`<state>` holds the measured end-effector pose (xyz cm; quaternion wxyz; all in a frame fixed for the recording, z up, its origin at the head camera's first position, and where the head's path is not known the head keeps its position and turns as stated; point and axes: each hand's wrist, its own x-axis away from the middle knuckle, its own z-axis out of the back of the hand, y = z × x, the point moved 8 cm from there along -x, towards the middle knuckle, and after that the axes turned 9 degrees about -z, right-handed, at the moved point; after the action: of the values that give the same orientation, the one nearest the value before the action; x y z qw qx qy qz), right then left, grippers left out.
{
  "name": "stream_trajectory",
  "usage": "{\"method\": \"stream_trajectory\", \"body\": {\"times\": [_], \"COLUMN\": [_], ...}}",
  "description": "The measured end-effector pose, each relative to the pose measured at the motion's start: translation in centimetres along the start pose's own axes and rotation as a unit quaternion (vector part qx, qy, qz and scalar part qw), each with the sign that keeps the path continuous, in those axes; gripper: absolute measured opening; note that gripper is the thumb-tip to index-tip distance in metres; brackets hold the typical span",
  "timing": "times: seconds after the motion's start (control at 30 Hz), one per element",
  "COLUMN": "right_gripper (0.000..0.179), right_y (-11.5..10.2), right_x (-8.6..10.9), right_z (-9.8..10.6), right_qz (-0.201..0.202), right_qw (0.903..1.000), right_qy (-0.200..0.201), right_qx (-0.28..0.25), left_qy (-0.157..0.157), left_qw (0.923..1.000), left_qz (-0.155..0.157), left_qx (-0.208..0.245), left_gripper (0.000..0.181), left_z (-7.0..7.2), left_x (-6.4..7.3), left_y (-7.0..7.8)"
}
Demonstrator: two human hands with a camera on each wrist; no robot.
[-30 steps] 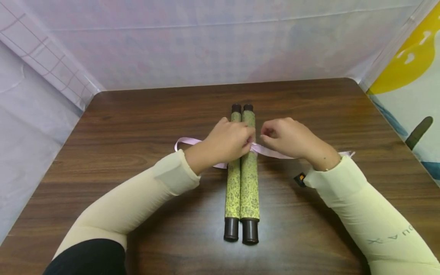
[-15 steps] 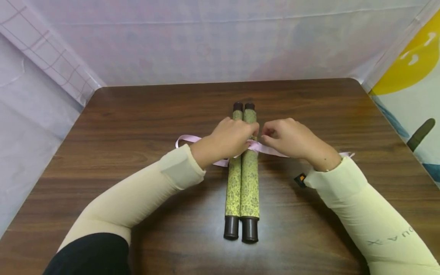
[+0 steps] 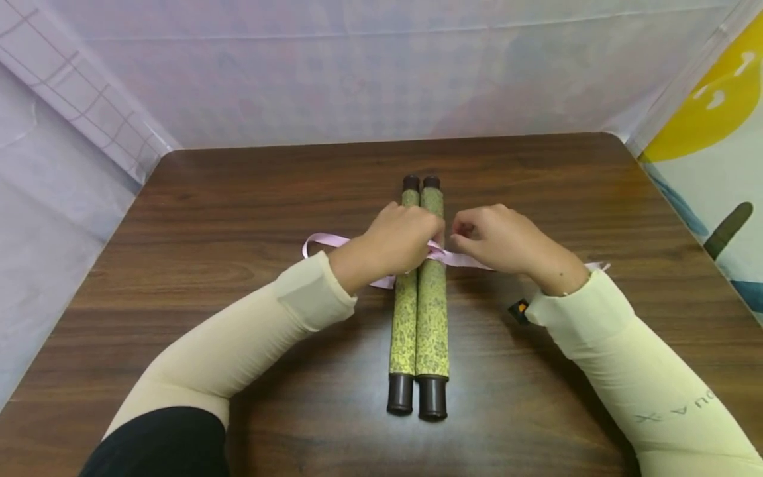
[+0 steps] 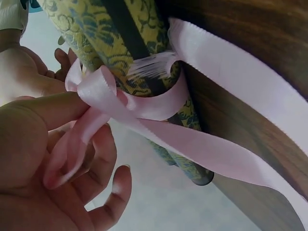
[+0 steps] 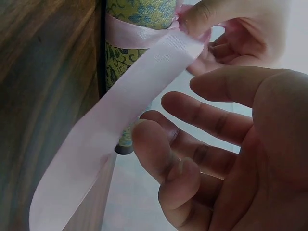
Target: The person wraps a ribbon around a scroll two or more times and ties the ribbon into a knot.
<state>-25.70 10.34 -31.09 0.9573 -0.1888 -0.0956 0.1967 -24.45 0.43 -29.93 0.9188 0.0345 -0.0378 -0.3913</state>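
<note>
Two rolled scrolls lie side by side on the table: a left scroll (image 3: 405, 318) and a right scroll (image 3: 432, 311), both in yellow-green patterned cloth with dark brown end knobs. A pink ribbon (image 4: 159, 103) goes round them and crosses at a loop by the knot. My left hand (image 3: 401, 235) reaches over the scrolls; in the left wrist view its thumb and fingers pinch that loop. Just right of the scrolls, my right hand (image 3: 497, 238) has loosely bent fingers and holds nothing. In the right wrist view a ribbon tail (image 5: 96, 139) hangs in front of its fingertips.
The brown wooden table (image 3: 238, 199) extends around the scrolls. Another length of ribbon (image 3: 324, 238) curls out to the left. A small black tag with an orange mark (image 3: 518, 311) sits by the right cuff. A pale curtain (image 3: 357, 73) stands behind the table.
My left hand has shifted slightly up and right along the scrolls, staying at the ribbon's knot. The right hand has hardly moved.
</note>
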Motion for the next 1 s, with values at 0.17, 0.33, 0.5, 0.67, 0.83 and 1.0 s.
{"method": "stream_trajectory", "body": {"times": [0.17,0.33,0.5,0.67,0.83,1.0], "right_gripper": [0.018,0.016,0.012,0.009,0.006,0.006], "right_y": [0.0,-0.2,-1.0,-1.6,-1.8,-1.7], "right_x": [0.0,-0.1,0.0,0.1,0.0,-0.2], "right_z": [-0.4,-0.8,-1.5,-1.7,-1.4,-1.6], "right_qz": [0.001,0.018,0.069,0.094,0.097,0.087], "right_qw": [0.9999,0.9996,0.9965,0.9939,0.9932,0.9936], "right_qy": [-0.01,-0.012,-0.033,-0.033,-0.013,-0.001], "right_qx": [-0.002,-0.016,-0.034,-0.048,-0.064,-0.072], "left_qy": [0.01,0.023,0.033,0.044,0.056,0.055], "left_qw": [0.9999,0.9995,0.9989,0.9983,0.9982,0.9985], "left_qz": [-0.01,-0.014,-0.013,-0.012,-0.005,0.004], "left_qx": [-0.009,-0.017,-0.031,-0.037,-0.02,-0.003], "left_gripper": [0.015,0.013,0.012,0.007,0.007,0.012], "left_z": [0.0,0.1,0.2,0.4,0.6,0.6], "left_x": [0.1,0.2,0.2,0.3,0.4,0.6], "left_y": [0.2,0.2,0.1,0.0,-0.3,-0.6]}}
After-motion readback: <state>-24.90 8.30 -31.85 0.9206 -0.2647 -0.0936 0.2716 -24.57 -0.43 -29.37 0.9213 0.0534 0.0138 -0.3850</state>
